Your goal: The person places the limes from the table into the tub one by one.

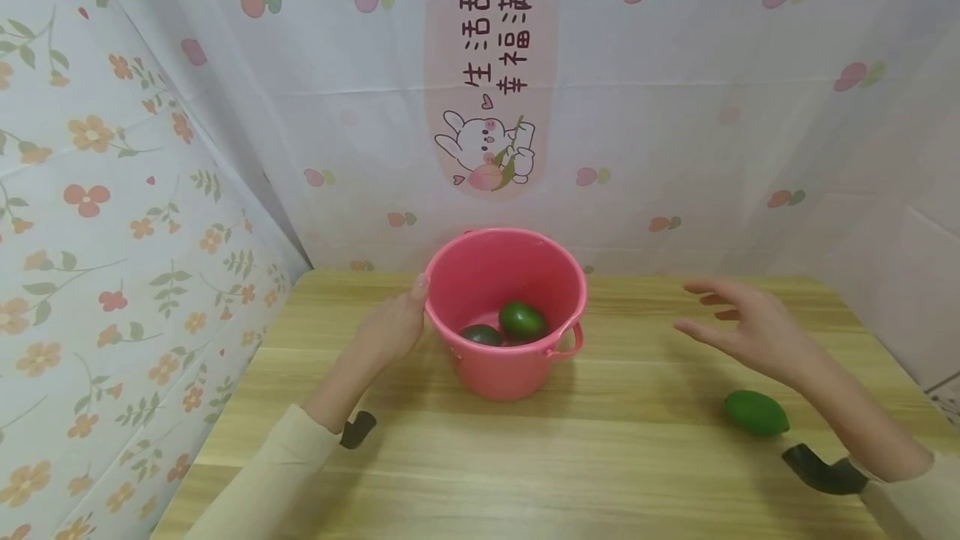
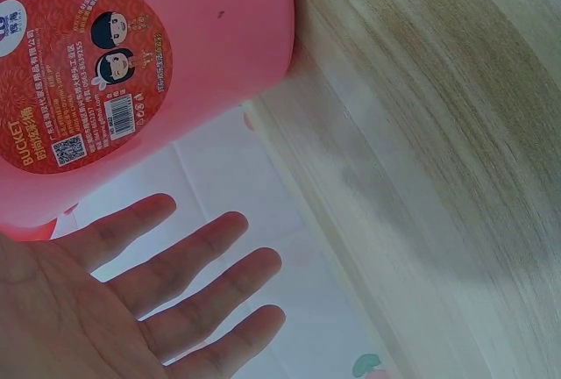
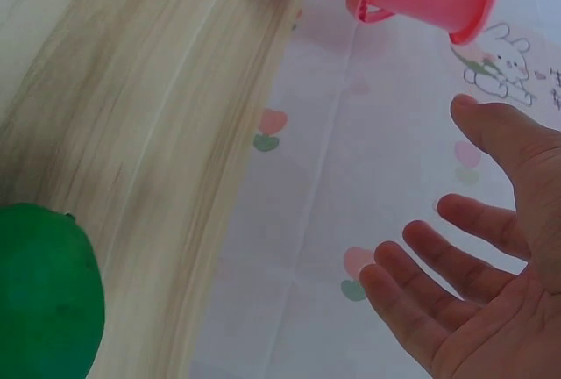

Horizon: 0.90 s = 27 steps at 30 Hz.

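Observation:
A pink bucket (image 1: 506, 369) stands upright on the table, its side handle toward the right. Inside it lie a glossy green fruit (image 1: 522, 321) and a darker one (image 1: 482, 334), partly hidden by the front rim. My left hand (image 1: 393, 325) is at the bucket's left side, thumb at the rim; in the left wrist view its fingers (image 2: 197, 265) extend straight and spread below the labelled wall. Over the right part of the table, my right hand (image 1: 757, 327) hovers with nothing in it, fingers loosely bent and thumb apart. A green lime-like fruit (image 1: 756, 412) lies below its wrist.
The wooden table (image 1: 480, 473) ends at the back against a white curtain (image 1: 712, 148) with fruit prints and a rabbit drawing. A flower-patterned cloth (image 1: 112, 273) hangs along the left side. Dark bands show near both wrists.

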Each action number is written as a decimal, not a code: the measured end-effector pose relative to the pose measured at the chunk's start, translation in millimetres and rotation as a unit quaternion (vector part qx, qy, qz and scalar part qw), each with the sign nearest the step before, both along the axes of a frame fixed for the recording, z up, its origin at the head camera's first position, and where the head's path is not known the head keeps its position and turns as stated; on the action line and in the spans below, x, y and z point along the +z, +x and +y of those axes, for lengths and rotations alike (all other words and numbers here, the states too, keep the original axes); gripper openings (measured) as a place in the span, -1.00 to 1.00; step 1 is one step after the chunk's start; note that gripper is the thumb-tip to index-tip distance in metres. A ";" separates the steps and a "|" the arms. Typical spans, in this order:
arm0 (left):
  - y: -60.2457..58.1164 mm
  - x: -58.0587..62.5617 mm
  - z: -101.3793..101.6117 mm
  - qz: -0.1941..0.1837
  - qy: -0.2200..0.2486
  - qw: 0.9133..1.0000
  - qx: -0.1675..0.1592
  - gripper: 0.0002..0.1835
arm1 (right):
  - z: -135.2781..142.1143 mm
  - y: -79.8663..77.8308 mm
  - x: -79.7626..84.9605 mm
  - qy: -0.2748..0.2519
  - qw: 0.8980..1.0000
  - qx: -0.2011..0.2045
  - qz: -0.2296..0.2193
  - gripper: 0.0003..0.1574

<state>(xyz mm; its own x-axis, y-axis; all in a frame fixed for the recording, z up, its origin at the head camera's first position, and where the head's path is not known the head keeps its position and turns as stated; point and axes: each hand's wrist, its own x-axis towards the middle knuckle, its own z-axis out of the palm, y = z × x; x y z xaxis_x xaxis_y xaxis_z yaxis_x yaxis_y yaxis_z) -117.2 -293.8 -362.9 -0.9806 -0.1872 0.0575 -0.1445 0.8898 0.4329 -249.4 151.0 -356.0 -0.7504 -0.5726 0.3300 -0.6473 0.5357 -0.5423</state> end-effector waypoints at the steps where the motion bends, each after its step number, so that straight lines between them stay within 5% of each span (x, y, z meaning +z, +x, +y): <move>1: -0.3 -0.2 -0.2 0.002 0.002 1.000 -0.002 -0.05 | 0.8 0.1 -0.2 0.000 1.000 -0.001 0.000 -0.37; 27: -0.5 -1.2 0.6 -0.005 -0.001 1.000 0.014 0.02 | 26.6 3.3 -13.9 0.065 0.997 -0.002 -0.048 -0.29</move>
<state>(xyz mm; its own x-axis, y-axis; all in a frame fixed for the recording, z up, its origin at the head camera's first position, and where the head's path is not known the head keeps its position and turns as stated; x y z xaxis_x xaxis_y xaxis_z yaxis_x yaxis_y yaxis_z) -117.8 -293.2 -364.1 -0.9755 -0.2146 0.0479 -0.1740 0.8866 0.4286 -246.1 177.6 -369.9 -0.7768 -0.6035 0.1798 -0.5941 0.6077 -0.5270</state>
